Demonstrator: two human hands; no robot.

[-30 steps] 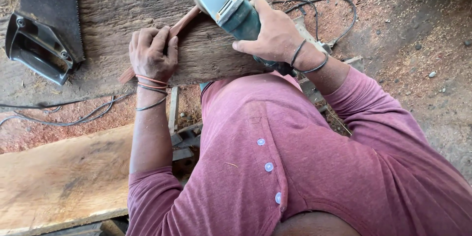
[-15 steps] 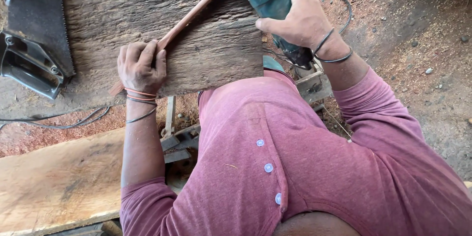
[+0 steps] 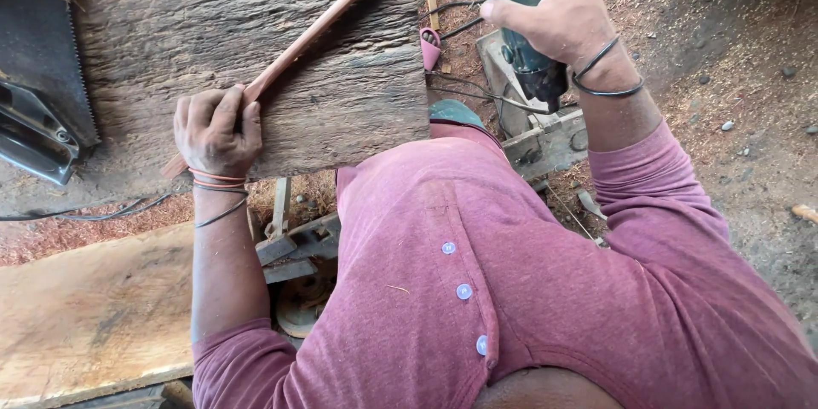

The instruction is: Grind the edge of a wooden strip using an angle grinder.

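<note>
Since the earlier frames, the teal-bodied power grinder (image 3: 521, 0) has been carried away from the rough grey weathered wooden slab (image 3: 256, 51) and now sits off that slab's right edge, its head cut off by the top of the picture. The right hand (image 3: 567, 13) is clenched round the grinder's body, with dark bands on the wrist. The left hand (image 3: 217, 132) has slid nearer the slab's lower left part and presses flat, fingers curled over the lower end of a thin reddish wooden strip (image 3: 319, 30) that lies diagonally across the slab, from its lower left toward its top right.

To the left of the slab rests a black metal tool (image 3: 43, 128) with a toothed edge, and black cables (image 3: 94, 209) trail below the slab's lower left corner. A pale smooth plank (image 3: 94, 307) lies further below the slab, a small pink clip-like object (image 3: 430, 49) sits just beside its right edge, and reddish sawdust-strewn ground (image 3: 733, 77) spreads well to the right.

By its look the strip is light, slender and likely to flex or skid on the coarse grain, so pressing it down near one end, as here, seems the surest hold. The grinder appears heavy and stiff, best gripped round its barrel.
</note>
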